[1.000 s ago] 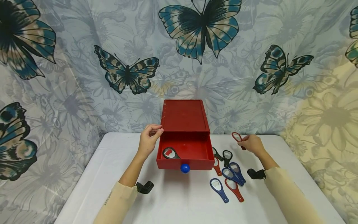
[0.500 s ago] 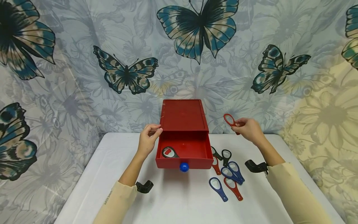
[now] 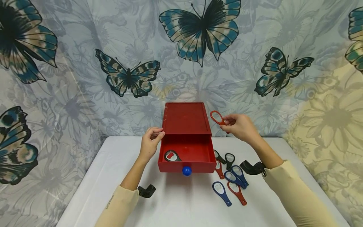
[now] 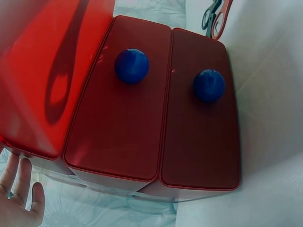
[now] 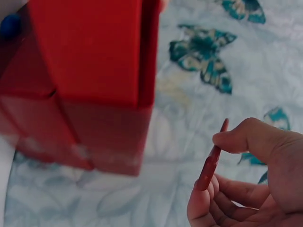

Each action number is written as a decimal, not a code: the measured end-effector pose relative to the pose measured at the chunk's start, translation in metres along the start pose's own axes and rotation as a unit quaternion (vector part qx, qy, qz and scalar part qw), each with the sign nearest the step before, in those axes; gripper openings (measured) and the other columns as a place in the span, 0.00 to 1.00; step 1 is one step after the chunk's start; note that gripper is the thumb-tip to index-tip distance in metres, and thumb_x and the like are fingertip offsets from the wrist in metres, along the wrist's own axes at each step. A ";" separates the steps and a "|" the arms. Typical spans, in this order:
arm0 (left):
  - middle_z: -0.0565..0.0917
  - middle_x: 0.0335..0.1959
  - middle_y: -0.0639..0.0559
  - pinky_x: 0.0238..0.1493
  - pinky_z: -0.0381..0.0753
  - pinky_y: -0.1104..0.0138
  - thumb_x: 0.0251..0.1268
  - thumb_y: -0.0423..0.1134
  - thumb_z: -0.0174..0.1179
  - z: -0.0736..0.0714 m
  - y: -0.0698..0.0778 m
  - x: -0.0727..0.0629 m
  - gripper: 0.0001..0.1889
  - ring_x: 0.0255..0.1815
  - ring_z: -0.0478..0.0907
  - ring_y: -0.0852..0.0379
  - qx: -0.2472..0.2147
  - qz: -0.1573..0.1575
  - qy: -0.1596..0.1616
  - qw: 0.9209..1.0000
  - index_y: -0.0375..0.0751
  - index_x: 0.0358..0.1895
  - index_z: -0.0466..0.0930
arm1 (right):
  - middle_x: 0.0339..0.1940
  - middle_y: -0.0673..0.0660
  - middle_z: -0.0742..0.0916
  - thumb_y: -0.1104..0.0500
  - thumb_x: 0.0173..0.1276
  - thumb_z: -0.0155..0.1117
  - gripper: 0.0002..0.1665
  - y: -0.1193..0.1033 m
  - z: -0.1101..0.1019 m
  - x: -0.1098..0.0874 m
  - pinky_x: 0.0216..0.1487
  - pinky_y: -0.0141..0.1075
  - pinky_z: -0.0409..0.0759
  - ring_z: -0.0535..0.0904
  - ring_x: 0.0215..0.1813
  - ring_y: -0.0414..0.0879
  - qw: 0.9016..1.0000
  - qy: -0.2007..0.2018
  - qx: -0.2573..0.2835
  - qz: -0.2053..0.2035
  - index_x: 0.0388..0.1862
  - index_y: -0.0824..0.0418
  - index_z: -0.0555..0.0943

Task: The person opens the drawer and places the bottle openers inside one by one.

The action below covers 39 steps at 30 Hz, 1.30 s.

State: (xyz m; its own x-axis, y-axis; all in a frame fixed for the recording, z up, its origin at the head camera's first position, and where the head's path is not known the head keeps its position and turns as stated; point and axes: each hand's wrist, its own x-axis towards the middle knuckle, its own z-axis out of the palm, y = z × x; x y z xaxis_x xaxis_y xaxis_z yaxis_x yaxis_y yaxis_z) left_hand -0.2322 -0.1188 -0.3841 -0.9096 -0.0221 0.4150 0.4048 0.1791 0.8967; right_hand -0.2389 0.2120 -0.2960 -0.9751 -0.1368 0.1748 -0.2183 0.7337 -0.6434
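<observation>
A red magnifying glass (image 3: 222,122) is pinched by its handle between the thumb and fingers of my right hand (image 3: 241,127), raised beside the right edge of a red drawer cabinet (image 3: 185,118). In the right wrist view the magnifying glass (image 5: 208,172) shows edge-on. The cabinet's top drawer (image 3: 198,150) is pulled out; a black-rimmed magnifying glass (image 3: 177,156) lies inside at the left. My left hand (image 3: 150,143) rests its fingertips against the cabinet's left side. The left wrist view shows that hand's fingers (image 4: 22,182) extended under the drawer's edge.
Several more magnifying glasses lie on the white table right of the cabinet, among them a black one (image 3: 230,160), a blue one (image 3: 225,198) and a red one (image 3: 240,196). Two lower drawers (image 4: 118,118) stand closed, with blue knobs (image 4: 209,85). A butterfly-print cloth (image 3: 127,116) hangs behind.
My right hand has lifted the red magnifying glass from above the table's right side and carried it left towards the cabinet. The left hand stays at the cabinet's side.
</observation>
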 end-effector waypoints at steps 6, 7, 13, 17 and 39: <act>0.78 0.49 0.32 0.48 0.75 0.77 0.66 0.30 0.61 0.000 -0.001 -0.001 0.12 0.39 0.75 0.72 -0.002 0.000 0.000 1.000 0.24 0.47 0.79 | 0.35 0.61 0.86 0.62 0.59 0.69 0.19 -0.023 0.010 -0.005 0.31 0.27 0.79 0.81 0.34 0.44 0.999 -0.015 0.025 -0.027 0.48 0.71 0.82; 0.78 0.50 0.32 0.48 0.75 0.77 0.66 0.30 0.61 0.000 -0.001 -0.001 0.12 0.40 0.75 0.72 -0.002 0.000 0.000 1.000 0.24 0.47 0.79 | 0.35 0.61 0.86 0.62 0.59 0.69 0.19 -0.027 0.011 -0.006 0.31 0.27 0.79 0.81 0.34 0.45 0.999 -0.016 0.022 -0.032 0.48 0.71 0.83; 0.78 0.50 0.32 0.48 0.75 0.77 0.66 0.30 0.61 0.001 -0.003 -0.001 0.11 0.40 0.75 0.72 -0.001 0.000 0.004 1.000 0.24 0.46 0.79 | 0.33 0.59 0.86 0.61 0.57 0.70 0.18 -0.048 0.024 -0.007 0.32 0.29 0.76 0.80 0.35 0.46 0.998 -0.028 0.014 -0.061 0.46 0.69 0.83; 0.78 0.50 0.32 0.49 0.75 0.77 0.66 0.30 0.61 0.001 -0.004 0.000 0.12 0.40 0.75 0.72 -0.002 0.000 0.004 1.000 0.23 0.47 0.79 | 0.31 0.58 0.85 0.63 0.57 0.70 0.15 -0.060 0.035 -0.008 0.34 0.31 0.77 0.79 0.34 0.46 0.996 -0.055 0.011 -0.075 0.43 0.69 0.83; 0.78 0.50 0.31 0.48 0.75 0.77 0.65 0.28 0.60 0.001 -0.003 0.000 0.11 0.40 0.76 0.71 -0.006 0.001 0.006 1.000 0.23 0.46 0.79 | 0.26 0.55 0.85 0.60 0.55 0.74 0.13 -0.067 0.108 -0.007 0.28 0.31 0.74 0.74 0.28 0.44 0.978 -0.166 -0.113 -0.055 0.36 0.67 0.84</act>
State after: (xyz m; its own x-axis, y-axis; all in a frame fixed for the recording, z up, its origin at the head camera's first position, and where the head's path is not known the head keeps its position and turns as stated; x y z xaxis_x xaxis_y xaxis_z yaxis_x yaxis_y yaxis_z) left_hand -0.2337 -0.1186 -0.3865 -0.9077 -0.0339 0.4183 0.4074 0.1681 0.8977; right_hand -0.2217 0.0916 -0.3345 -0.9137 -0.4042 -0.0412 -0.3451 0.8256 -0.4464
